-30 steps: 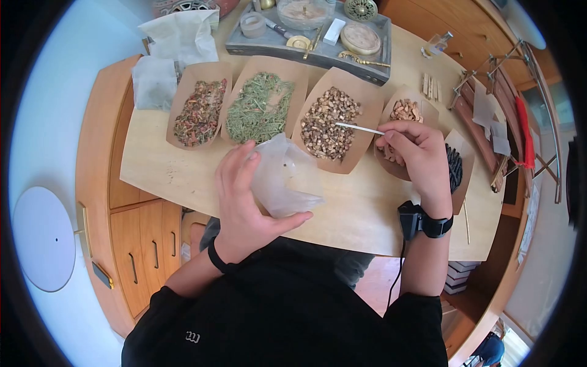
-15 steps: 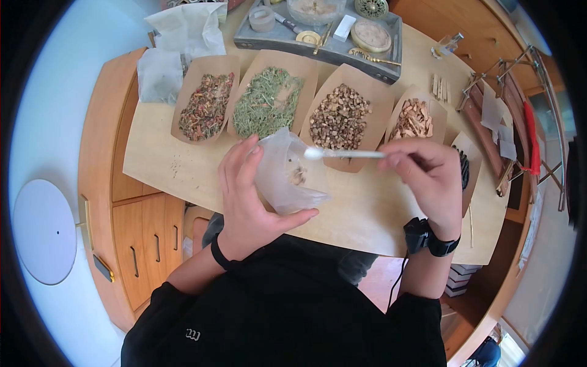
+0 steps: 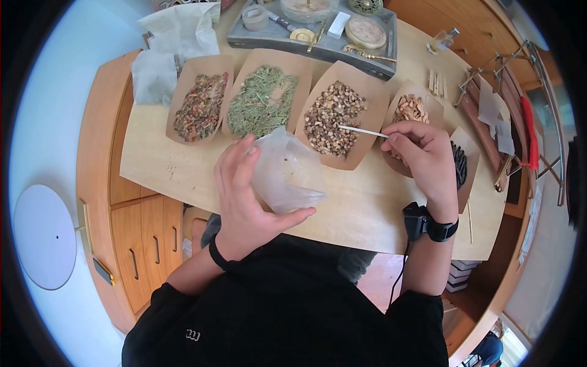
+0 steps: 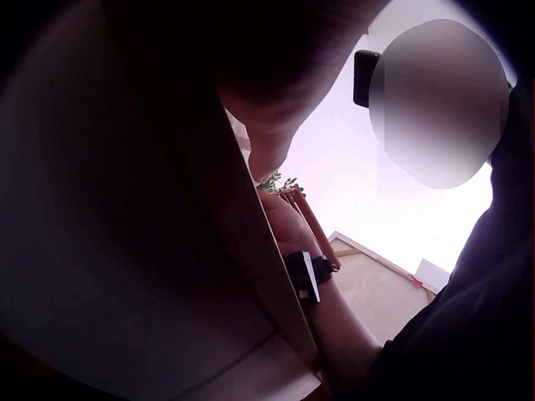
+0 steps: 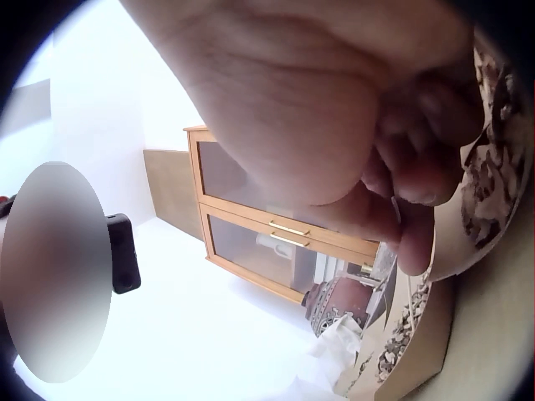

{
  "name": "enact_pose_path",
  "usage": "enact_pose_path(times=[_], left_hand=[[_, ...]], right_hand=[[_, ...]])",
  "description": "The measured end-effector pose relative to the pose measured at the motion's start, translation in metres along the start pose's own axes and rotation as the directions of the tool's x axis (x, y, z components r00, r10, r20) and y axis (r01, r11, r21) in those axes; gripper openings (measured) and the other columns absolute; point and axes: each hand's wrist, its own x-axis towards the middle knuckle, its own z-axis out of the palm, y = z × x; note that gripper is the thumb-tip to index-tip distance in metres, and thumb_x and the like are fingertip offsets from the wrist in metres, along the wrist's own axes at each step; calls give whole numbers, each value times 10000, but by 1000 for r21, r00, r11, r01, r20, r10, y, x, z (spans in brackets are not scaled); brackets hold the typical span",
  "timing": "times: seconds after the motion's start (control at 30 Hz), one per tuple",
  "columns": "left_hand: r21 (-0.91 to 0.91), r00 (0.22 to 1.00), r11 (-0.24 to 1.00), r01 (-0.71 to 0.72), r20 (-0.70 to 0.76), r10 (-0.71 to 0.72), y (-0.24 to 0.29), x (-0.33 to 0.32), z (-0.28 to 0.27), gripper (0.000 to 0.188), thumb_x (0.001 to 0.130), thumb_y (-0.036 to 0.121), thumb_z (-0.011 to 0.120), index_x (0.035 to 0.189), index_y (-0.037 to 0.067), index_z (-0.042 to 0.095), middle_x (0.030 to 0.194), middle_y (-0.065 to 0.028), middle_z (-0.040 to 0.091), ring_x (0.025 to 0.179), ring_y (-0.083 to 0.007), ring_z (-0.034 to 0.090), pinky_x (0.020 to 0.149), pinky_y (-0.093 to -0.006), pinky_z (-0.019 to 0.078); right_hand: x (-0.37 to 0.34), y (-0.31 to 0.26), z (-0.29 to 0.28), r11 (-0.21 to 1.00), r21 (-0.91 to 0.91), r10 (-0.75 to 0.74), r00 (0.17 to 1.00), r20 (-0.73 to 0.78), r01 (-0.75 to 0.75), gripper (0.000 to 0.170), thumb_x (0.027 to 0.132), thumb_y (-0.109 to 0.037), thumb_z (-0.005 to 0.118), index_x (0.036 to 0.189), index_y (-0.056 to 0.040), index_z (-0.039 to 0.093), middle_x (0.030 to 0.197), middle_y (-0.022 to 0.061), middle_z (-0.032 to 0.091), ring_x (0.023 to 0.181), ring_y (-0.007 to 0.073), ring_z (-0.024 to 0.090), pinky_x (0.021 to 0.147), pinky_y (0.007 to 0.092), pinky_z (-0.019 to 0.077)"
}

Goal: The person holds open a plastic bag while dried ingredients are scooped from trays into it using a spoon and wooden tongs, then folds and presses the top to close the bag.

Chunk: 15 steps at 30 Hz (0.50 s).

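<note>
My left hand holds a thin white pouch with its mouth spread, fingers on the far side and thumb along the near edge. A few brown specks show inside the pouch. Between thumb and fingers, my right hand pinches the handle of a slim white spoon. The spoon's far end is down among chopped brown pieces in a brown paper tray, its bowl hidden there. In the right wrist view, the curled fingers of that hand are close up beside the trays.
Left of that tray lie a tray of green dried herb and one of reddish mix. To the right are trays of pale shavings and black pieces. Behind stands a grey tray with tools; filled white pouches sit at left.
The spoon was among the brown pieces, swung left over the pouch's mouth half a second ago, and is now back in the same tray. The left hand keeps its hold on the pouch.
</note>
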Motion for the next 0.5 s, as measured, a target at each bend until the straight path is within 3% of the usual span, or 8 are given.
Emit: enact_pose_path(times=[0.23,0.3,0.43,0.5], left_hand=[[2,1000,1000,-2,0,2,0,1,-1,1414,645,389,1112,1737,118,257,1697,-239,378,1558,-439,423,1274,-577,419],[5,1000,1000,-1,-4,1,0,1,-1,1412,646,392,1111,1736,119,257,1695,-241,382,1558,-442,422,1275,-580,412],[19,1000,1000,-8,-8,8,0,1,-1,1408,650,398,1110,1736,120,259,1689,-247,393,1554,-451,421,1275,-590,395],[19,1000,1000,-10,-13,10,-1,0,0,1407,650,398,1110,1736,121,259,1688,-249,395,1553,-453,422,1274,-592,391]], right_hand=[[5,6,-9,1000,-9,14,1000,-15,-14,207,1075,-79,698,1199,30,823,932,38,827,767,21,643,688,203,488],[7,13,-11,996,85,-38,999,-17,39,206,1078,-93,699,1196,10,832,914,17,818,725,-4,570,643,200,426],[-1,2,-10,991,126,-46,999,-14,47,187,1080,-75,690,1164,10,833,925,26,815,723,2,569,643,200,421],[-10,-6,-8,978,207,-5,997,76,-11,182,1085,-41,671,1161,24,823,950,47,816,765,25,632,681,203,469]])
